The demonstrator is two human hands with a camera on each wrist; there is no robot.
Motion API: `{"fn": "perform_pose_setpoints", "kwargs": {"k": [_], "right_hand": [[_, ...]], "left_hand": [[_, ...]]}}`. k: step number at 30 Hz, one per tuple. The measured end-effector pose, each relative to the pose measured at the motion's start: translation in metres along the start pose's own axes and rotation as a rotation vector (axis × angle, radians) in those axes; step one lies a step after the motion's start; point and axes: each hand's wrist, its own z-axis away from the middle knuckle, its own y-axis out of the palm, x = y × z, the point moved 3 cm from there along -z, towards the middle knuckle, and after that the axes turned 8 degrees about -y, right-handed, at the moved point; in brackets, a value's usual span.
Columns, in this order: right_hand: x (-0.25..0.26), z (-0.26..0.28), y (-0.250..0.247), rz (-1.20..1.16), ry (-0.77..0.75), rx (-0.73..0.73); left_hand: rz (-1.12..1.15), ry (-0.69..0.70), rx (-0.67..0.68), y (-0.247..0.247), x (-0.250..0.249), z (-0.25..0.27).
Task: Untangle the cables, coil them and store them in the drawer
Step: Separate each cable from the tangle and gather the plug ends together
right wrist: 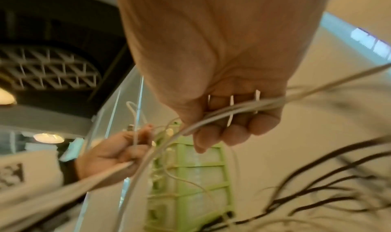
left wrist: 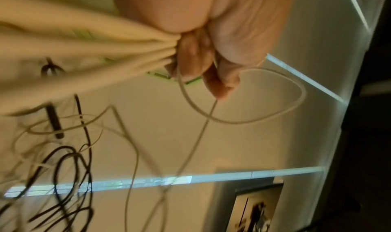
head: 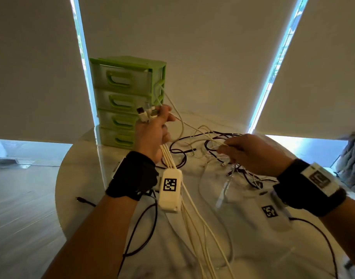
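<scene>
My left hand [head: 154,129] is raised in front of the green drawer unit [head: 128,97] and grips a bundle of white cables [head: 169,158]; their plug ends [head: 147,113] stick out above the fingers. In the left wrist view the fingers [left wrist: 196,60] curl round the bundle [left wrist: 105,51]. My right hand [head: 251,152] holds white cable strands [right wrist: 232,110] lifted from the tangle of black and white cables [head: 217,143] on the table. All the drawers look closed.
The round white table [head: 253,248] has loose black leads [head: 140,228] near its left edge. The drawer unit stands at the table's far left. A grey knitted item [head: 351,164] lies beyond the right edge. Window blinds hang behind.
</scene>
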Motion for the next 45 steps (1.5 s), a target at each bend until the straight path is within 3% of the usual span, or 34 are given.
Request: {"fn": "perform_pose_setpoints", "kwargs": {"k": [2, 5, 7, 9, 12, 15, 19, 23, 25, 28, 32, 35, 38, 39, 45], "right_hand": [[-0.023, 0.009, -0.008, 0.053, 0.067, -0.001], [-0.054, 0.017, -0.018, 0.123, 0.163, 0.068], [-0.06, 0.017, -0.022, 0.121, 0.165, 0.167], [-0.053, 0.013, -0.025, -0.031, 0.154, 0.237], [-0.018, 0.0, -0.02, -0.226, 0.103, 0.233], [0.014, -0.02, -0.004, -0.177, 0.004, 0.193], [0.028, -0.038, 0.004, -0.143, 0.013, 0.092], [0.038, -0.046, -0.008, -0.367, -0.008, -0.013], [0.038, -0.047, -0.015, -0.393, -0.002, -0.039], [0.033, -0.047, -0.024, -0.545, 0.035, -0.15], [0.029, -0.046, -0.033, -0.608, 0.003, -0.313], [0.019, -0.042, -0.025, -0.507, 0.007, -0.215], [0.005, -0.028, -0.007, -0.127, 0.039, 0.166], [0.0, -0.022, -0.004, -0.002, 0.032, 0.234], [-0.055, -0.002, -0.012, 0.216, 0.178, 0.098]], "left_hand": [[0.055, 0.009, -0.128, -0.013, -0.004, -0.009], [0.111, -0.007, -0.176, -0.024, -0.003, -0.018], [0.092, -0.018, -0.154, -0.022, -0.001, -0.017], [0.095, -0.006, -0.09, -0.015, -0.001, -0.014], [0.122, 0.005, 0.024, -0.005, -0.002, -0.008], [0.155, 0.029, 0.119, 0.0, -0.002, -0.002], [0.132, 0.061, 0.196, 0.003, -0.004, -0.001], [-0.214, -0.172, 0.252, 0.013, 0.02, 0.005], [-0.219, -0.259, 0.33, 0.02, 0.029, 0.01], [-0.276, -0.296, 0.404, 0.023, 0.036, 0.013], [-0.538, -0.203, 0.438, 0.033, 0.043, 0.026], [-0.421, -0.183, 0.318, 0.032, 0.04, 0.022], [-0.239, -0.211, 0.223, 0.022, 0.035, 0.013], [-0.204, -0.211, 0.215, 0.019, 0.033, 0.01], [0.055, -0.2, 0.05, 0.0, 0.018, -0.009]]}}
